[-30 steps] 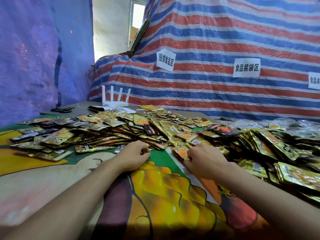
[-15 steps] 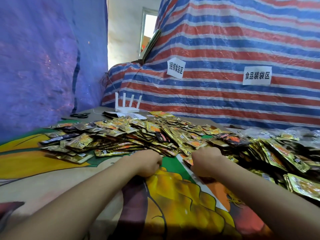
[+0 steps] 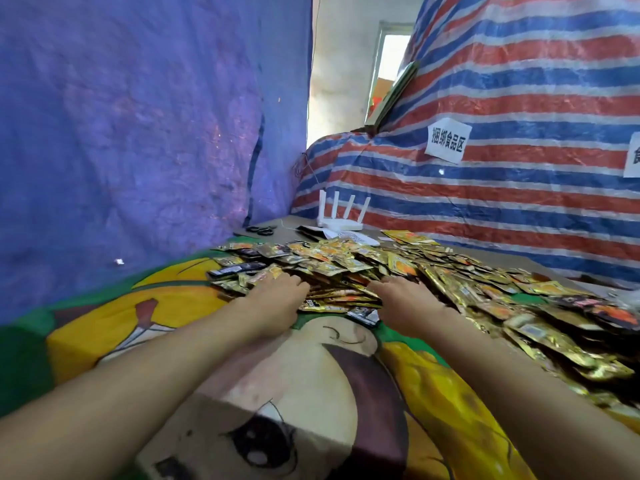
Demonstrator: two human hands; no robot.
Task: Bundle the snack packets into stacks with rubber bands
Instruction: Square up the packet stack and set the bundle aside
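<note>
A wide heap of gold and orange snack packets (image 3: 349, 261) covers the far and right side of the cartoon-printed table cloth (image 3: 145, 317). My left hand (image 3: 277, 299) lies on the heap's near left edge, fingers stretched onto the packets. About a hand's width to the right, my right hand (image 3: 405, 301) rests on the packets with its fingers pointing left. Neither hand visibly grips a packet. A short run of flat packets (image 3: 332, 299) lies between the two hands. No rubber band shows.
A white router with several antennas (image 3: 341, 216) stands at the table's far end beside white papers (image 3: 349, 234) and black scissors (image 3: 260, 230). A purple sheet (image 3: 138, 133) hangs on the left, a striped tarpaulin (image 3: 519, 188) with paper labels on the right.
Both hands have moved forward and left into the heap, and their curled fingers have stretched out. The view has swung left and down.
</note>
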